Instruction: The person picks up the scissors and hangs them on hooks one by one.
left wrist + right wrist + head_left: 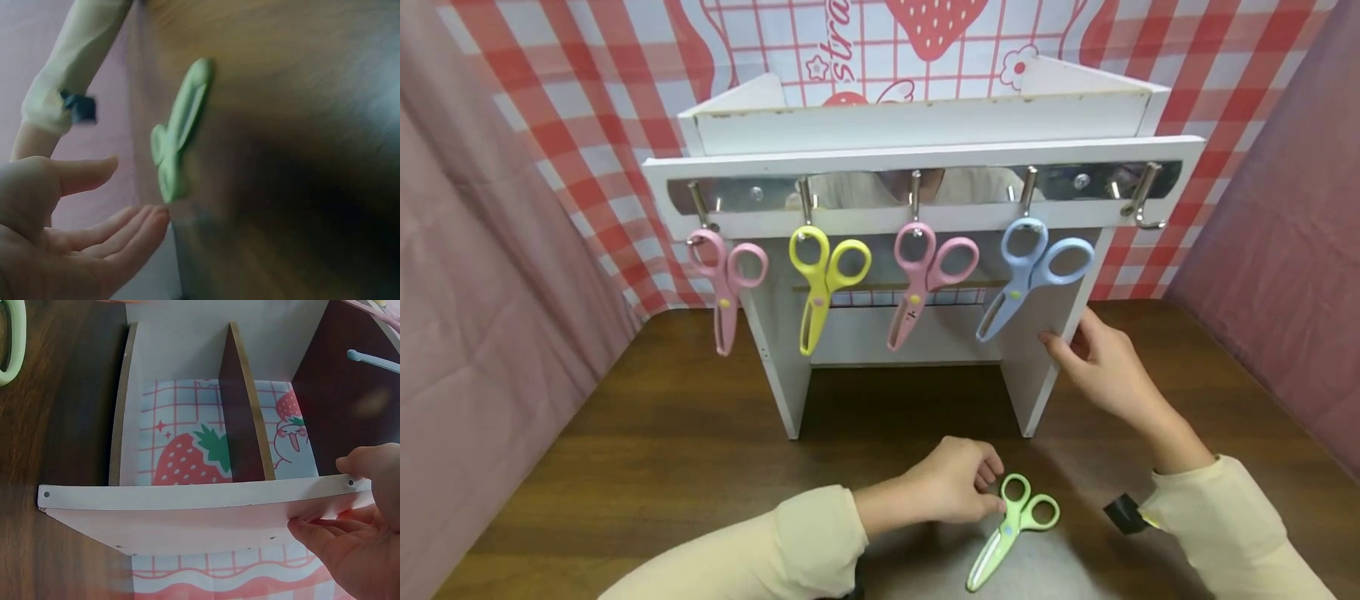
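Green scissors [1011,527] lie on the brown table with their finger loops toward the rack. Just left of the loops is my left hand [951,483]. In the left wrist view its thumb and fingers [134,234] stand apart, with nothing between them, close to the green scissors [187,115]. My right hand [1101,367] grips the right side panel of a white rack [925,125]; the right wrist view has the thumb on one face of that panel [187,497] and the fingers on the other.
Pink scissors [724,287], yellow scissors [820,283], a second pink pair [917,279] and blue scissors [1021,275] hang from the rack's metal hooks. The rightmost hook [1142,196] bears nothing. Behind stands a red checked cloth [587,125]; pink curtains [482,275] flank the table [625,467].
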Action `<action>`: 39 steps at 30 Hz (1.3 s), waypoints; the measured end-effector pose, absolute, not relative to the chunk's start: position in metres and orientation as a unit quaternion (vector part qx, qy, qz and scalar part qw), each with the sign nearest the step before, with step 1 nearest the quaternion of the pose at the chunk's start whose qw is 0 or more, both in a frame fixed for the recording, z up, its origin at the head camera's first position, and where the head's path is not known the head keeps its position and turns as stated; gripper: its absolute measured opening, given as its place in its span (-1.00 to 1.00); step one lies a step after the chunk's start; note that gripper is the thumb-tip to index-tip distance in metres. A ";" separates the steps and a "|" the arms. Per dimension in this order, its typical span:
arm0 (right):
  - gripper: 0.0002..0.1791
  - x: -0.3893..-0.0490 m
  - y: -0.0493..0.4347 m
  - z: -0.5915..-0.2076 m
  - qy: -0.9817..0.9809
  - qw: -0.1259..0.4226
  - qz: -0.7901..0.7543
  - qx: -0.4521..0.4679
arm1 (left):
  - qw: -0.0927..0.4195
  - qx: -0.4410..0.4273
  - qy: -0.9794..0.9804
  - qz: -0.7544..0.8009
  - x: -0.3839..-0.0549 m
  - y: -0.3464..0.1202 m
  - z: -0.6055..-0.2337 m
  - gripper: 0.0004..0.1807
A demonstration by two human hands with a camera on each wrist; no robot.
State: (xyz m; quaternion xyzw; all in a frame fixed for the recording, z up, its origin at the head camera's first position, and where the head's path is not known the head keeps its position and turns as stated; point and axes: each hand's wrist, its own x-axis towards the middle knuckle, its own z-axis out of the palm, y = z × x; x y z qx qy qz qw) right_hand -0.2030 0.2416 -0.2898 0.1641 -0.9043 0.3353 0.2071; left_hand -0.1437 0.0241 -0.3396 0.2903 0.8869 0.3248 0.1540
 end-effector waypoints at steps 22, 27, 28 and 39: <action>-0.68 -0.205 0.240 -0.291 -0.900 0.205 0.342 0.177 | 0.085 0.357 0.922 0.123 -0.131 0.031 -0.363 -0.60; -0.68 -0.205 0.240 -0.291 -0.899 0.204 0.345 0.176 | 0.082 0.346 0.922 0.153 -0.137 0.023 -0.364 -0.72; -0.68 -0.205 0.240 -0.291 -0.899 0.204 0.345 0.177 | 0.080 0.344 0.922 0.160 -0.138 0.021 -0.364 -0.73; -0.66 -0.203 0.241 -0.290 -0.899 0.208 0.342 0.175 | 0.080 0.354 0.914 0.180 -0.147 0.011 -0.368 -0.84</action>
